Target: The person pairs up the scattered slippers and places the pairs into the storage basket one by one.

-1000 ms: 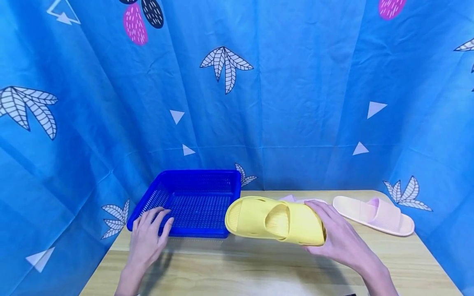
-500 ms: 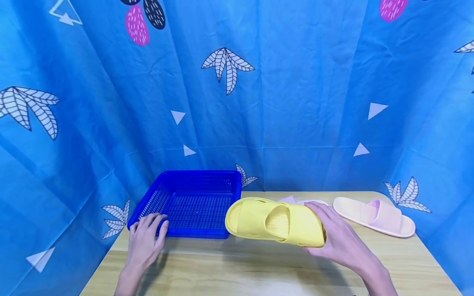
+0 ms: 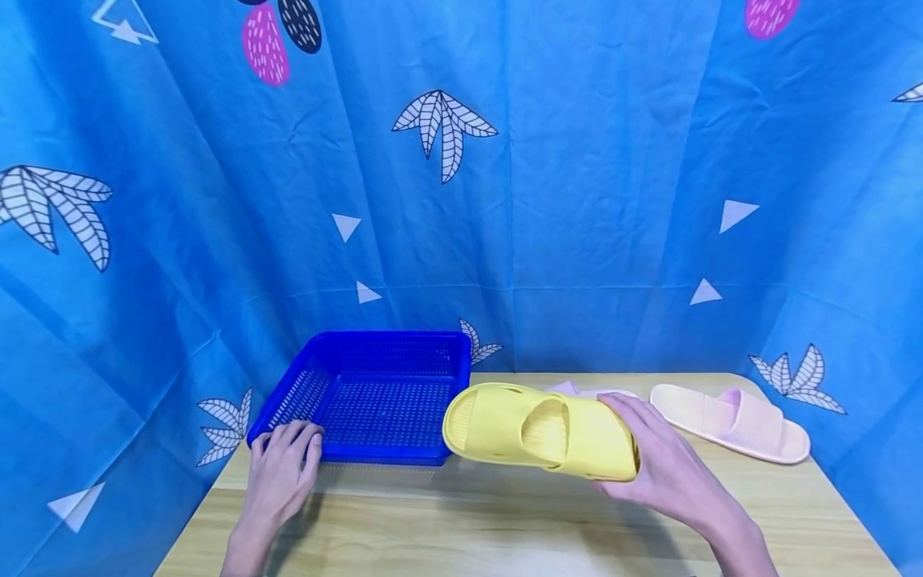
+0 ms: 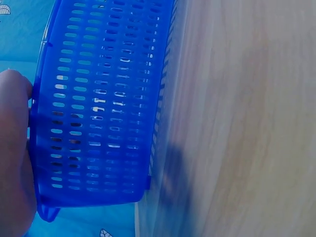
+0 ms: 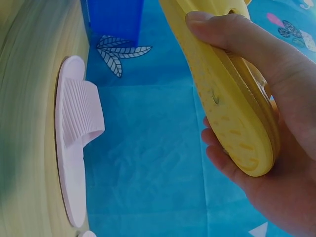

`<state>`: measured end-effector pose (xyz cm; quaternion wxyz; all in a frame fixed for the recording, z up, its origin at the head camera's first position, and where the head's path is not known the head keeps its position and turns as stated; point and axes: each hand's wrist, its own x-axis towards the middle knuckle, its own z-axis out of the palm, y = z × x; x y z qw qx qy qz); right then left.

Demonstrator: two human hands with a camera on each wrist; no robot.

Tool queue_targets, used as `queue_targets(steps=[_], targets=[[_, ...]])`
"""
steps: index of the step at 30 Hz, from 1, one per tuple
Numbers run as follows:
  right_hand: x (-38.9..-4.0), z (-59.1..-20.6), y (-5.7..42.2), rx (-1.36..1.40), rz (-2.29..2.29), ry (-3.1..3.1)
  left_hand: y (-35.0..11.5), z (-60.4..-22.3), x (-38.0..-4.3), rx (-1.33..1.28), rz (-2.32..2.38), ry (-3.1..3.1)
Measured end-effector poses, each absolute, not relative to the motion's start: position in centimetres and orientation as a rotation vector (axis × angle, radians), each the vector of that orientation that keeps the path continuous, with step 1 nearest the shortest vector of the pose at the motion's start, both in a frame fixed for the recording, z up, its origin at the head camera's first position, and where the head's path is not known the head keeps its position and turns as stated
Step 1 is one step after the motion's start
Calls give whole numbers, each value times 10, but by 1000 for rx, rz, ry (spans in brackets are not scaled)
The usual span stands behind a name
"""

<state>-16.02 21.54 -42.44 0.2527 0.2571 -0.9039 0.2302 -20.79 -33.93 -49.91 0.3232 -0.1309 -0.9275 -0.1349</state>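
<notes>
Yellow from end to end, the smooth moulded slipper (image 3: 541, 433) with a wide cut-out upper sits right of centre in the lower part of the head view, held above the pale wood-grained table (image 3: 461, 537). Your right hand (image 3: 667, 473) grips its right end, thumb and fingers pinching it from opposite sides; in the right wrist view, some of your fingertips show past its far edge. Your left hand (image 3: 281, 481), at the lower left of the head view, has its fingers bent close together over the near rim of the deep-blue perforated plastic basket (image 3: 389, 452); you cannot see their tips clearly. The slipper's left end overlaps the basket's near right corner in view, and whether they touch you cannot tell. Towards the right edge, a pale pink slipper with a ribbed strap (image 3: 753, 425) lies flat, strap up. Behind everything hangs the blue leaf-print curtain (image 3: 591, 200).
</notes>
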Motion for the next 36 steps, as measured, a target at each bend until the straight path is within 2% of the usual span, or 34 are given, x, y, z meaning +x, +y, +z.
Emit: queue_targets(steps=[36], targets=[[-169, -436, 215, 703, 643, -2438, -342, -498, -208, -386, -279, -2448]])
